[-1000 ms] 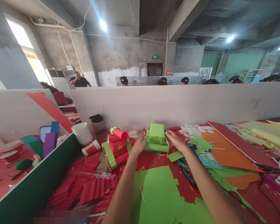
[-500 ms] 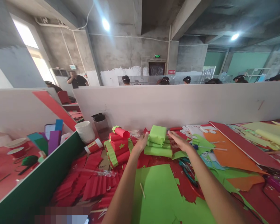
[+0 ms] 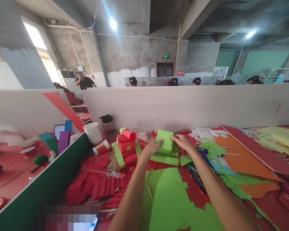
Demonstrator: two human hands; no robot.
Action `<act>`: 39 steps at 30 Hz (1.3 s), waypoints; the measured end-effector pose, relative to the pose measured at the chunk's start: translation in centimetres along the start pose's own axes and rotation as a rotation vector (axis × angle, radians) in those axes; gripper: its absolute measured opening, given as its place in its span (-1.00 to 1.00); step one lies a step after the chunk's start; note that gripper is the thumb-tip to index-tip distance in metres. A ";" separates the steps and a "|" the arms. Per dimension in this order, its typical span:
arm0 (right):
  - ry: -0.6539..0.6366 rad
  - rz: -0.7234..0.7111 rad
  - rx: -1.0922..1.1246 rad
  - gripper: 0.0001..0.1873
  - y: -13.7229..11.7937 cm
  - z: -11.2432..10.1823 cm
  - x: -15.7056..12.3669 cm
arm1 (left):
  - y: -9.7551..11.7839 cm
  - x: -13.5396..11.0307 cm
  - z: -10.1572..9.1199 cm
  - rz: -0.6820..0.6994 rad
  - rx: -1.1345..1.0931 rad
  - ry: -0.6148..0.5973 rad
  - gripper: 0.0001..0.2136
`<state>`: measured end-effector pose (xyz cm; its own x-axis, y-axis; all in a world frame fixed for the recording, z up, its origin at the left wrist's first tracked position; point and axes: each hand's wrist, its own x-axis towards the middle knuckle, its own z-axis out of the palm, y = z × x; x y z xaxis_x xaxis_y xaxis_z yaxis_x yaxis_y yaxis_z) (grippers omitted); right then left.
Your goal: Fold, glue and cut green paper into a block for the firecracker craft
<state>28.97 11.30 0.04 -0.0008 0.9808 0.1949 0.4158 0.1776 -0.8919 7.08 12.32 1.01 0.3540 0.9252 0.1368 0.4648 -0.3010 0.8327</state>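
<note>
A box wrapped in bright green paper (image 3: 165,139) sits tilted on top of green paper rolls (image 3: 165,159). My left hand (image 3: 152,147) holds its near left side, thumb and fingers against the paper. From the right, my right hand (image 3: 183,142) grips its other side with the fingertips. To the left of my hands stands a red and green paper model (image 3: 128,149) with a yellow star and a red roll on top. In front of the rolls lies a large green paper sheet (image 3: 167,192) with a thin wooden stick (image 3: 150,193) on it.
Folded red paper strips (image 3: 102,189) cover the left side beside a green divider (image 3: 55,173). Stacked white cups (image 3: 92,133) and a lidded jar (image 3: 108,126) stand behind. Pliers (image 3: 195,175) and coloured sheets (image 3: 240,154) lie at right. A white partition (image 3: 183,104) closes the back.
My hands have moved inward from beside the green box and now press on both its sides. The box has tilted a little. The whole view has shifted slightly.
</note>
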 end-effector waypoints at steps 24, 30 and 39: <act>0.262 0.005 0.289 -0.46 -2.4 3.0 -0.5 | 1.9 -1.1 1.0 0.087 -0.387 0.071 -0.40; 0.178 -0.217 0.342 -0.45 -3.0 4.9 -1.7 | 2.3 -0.9 1.4 0.244 -0.359 0.295 -0.47; 0.216 -0.160 0.431 -0.33 -2.3 6.9 -1.6 | 2.6 -0.9 1.5 0.254 -0.340 0.374 -0.54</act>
<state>21.79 9.87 -1.04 0.1734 0.9076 0.3824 0.0132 0.3861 -0.9224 9.23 10.37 2.23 0.0802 0.8709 0.4848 0.0930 -0.4908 0.8663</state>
